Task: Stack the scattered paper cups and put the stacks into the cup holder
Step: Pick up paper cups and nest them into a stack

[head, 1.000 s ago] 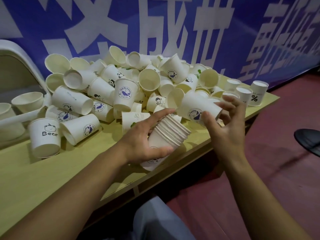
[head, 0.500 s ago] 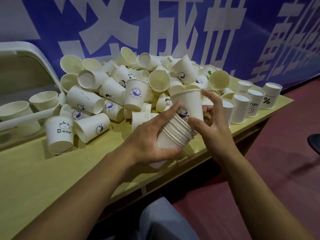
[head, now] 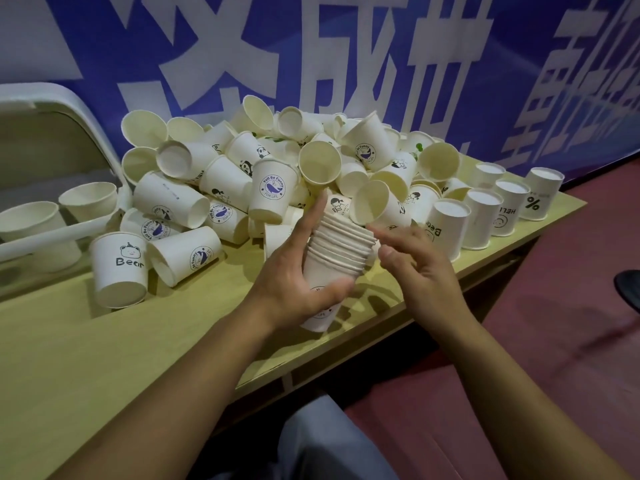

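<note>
My left hand [head: 294, 285] grips a stack of several nested white paper cups [head: 337, 251], tilted with the rims pointing up and right, above the table's front edge. My right hand [head: 415, 268] hovers just right of the stack with fingers spread and nothing in it, its fingertips near the top rims. Behind them a big heap of loose paper cups [head: 277, 174] lies on the yellow-green table [head: 104, 358]. Several cups stand upside down in a row [head: 485, 216] at the right. The white cup holder [head: 52, 233] at the far left holds two cups.
A blue banner with large white characters [head: 311, 46] hangs right behind the table. A cup marked "Bear" [head: 119, 268] stands upside down at the heap's left front. Dark red floor [head: 554, 341] lies to the right, with a black object [head: 628, 285] at the edge.
My right hand pushed a single cup down into the stack and has let go of it, now open beside the rims. The view shifted left, so the scene sits further right.
</note>
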A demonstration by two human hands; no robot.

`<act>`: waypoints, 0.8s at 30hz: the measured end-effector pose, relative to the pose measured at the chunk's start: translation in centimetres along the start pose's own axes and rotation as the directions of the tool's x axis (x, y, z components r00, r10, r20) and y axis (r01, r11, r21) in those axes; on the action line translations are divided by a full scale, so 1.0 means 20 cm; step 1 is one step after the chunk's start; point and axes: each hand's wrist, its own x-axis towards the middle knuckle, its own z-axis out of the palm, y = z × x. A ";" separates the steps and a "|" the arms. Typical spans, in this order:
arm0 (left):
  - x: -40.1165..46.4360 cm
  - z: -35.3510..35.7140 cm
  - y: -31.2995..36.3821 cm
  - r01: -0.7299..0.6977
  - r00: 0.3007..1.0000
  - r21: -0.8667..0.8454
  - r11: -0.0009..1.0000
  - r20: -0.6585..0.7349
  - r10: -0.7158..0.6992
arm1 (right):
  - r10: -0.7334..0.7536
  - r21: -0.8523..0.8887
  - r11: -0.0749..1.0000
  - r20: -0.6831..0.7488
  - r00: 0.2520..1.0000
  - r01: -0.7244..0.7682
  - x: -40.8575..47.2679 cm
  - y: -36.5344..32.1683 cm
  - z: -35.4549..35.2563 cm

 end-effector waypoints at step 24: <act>-0.01 0.01 -0.02 0.023 0.999 -0.124 0.992 -0.026 -0.026 | 0.078 -0.791 0.594 0.240 0.968 0.148 0.43 0.02 -0.06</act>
